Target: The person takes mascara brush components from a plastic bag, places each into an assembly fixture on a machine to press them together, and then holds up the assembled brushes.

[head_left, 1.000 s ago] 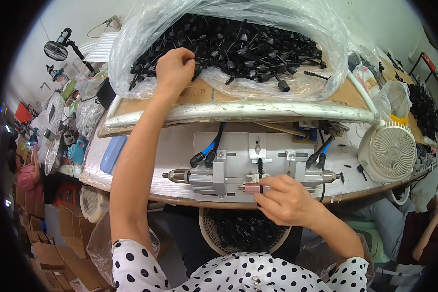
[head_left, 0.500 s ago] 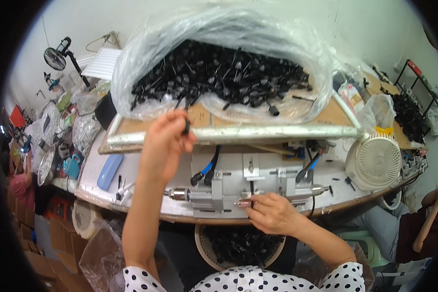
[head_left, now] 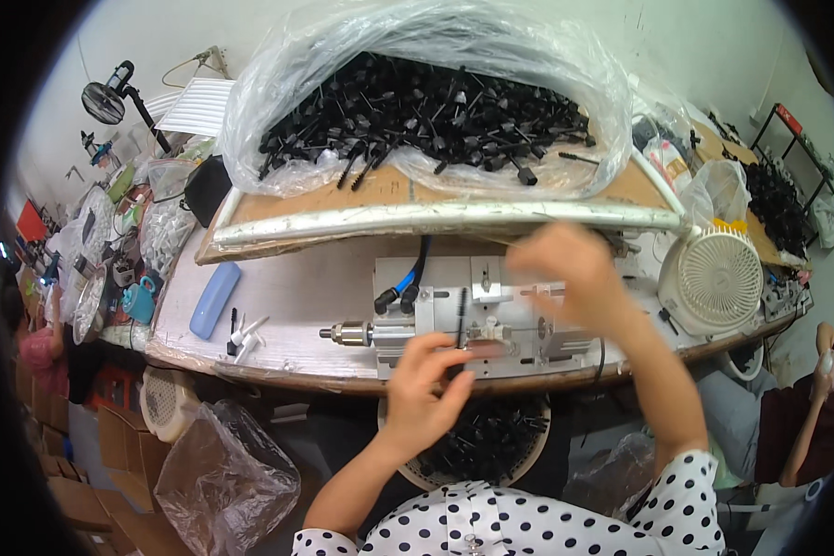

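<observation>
My left hand [head_left: 424, 387] is closed in a pinch round the lower end of a black mascara wand [head_left: 461, 320]. The wand stands nearly upright, bristles up, in front of a silver metal fixture [head_left: 398, 345] at the table's front edge. Smeared by motion, my right hand [head_left: 570, 278] is above the right part of the fixture; its fingers cannot be made out. Behind the fixture, a clear plastic bag [head_left: 278, 83] lies open, full of black wands [head_left: 454, 116], a few spilling toward its front lip.
The bag rests on a cardboard-covered shelf with a white front rail [head_left: 361, 220]. A white fan [head_left: 713, 287] stands right, a blue case [head_left: 216, 301] left. Below the table edge is a basket [head_left: 542, 435] of black parts. Another person [head_left: 797, 417] sits at far right.
My left hand has come down from the bag to the fixture with the wand. My right hand has lifted off the fixture, up and to the right. The view has shifted slightly.
</observation>
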Demonstrator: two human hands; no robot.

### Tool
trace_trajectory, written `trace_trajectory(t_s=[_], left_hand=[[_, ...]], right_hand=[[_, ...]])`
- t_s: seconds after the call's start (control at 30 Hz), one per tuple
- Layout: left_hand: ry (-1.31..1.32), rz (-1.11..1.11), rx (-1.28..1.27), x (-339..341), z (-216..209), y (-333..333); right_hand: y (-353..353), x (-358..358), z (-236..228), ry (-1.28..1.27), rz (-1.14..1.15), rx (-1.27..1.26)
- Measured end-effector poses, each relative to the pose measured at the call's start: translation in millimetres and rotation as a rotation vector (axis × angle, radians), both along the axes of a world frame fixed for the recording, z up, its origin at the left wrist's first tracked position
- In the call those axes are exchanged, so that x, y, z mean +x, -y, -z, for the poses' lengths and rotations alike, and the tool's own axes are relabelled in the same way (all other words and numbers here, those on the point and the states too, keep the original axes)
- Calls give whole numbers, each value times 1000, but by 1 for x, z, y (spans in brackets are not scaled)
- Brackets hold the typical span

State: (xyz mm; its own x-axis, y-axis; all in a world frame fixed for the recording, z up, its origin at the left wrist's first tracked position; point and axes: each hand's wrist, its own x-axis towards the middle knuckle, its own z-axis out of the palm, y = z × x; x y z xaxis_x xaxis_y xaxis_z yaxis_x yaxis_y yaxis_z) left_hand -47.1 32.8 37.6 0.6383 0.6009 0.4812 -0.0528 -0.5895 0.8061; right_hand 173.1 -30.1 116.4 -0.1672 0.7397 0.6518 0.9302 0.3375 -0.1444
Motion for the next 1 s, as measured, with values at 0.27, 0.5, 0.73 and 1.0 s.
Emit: trace_trajectory(t_s=[0.27,0.5,0.73,1.0], left_hand=[[-89,28,308,35,35,28],[-189,-14,326,42,37,30],[-186,41,298,41,22,25],[-52,176,318,2,-37,-39]], right_hand=[[-75,73,-22,-164,267,-301],[-40,63,-42,-426,110,-311],[-9,66,-47,-1407,98,-234],[60,-7,22,-538,-162,-212]])
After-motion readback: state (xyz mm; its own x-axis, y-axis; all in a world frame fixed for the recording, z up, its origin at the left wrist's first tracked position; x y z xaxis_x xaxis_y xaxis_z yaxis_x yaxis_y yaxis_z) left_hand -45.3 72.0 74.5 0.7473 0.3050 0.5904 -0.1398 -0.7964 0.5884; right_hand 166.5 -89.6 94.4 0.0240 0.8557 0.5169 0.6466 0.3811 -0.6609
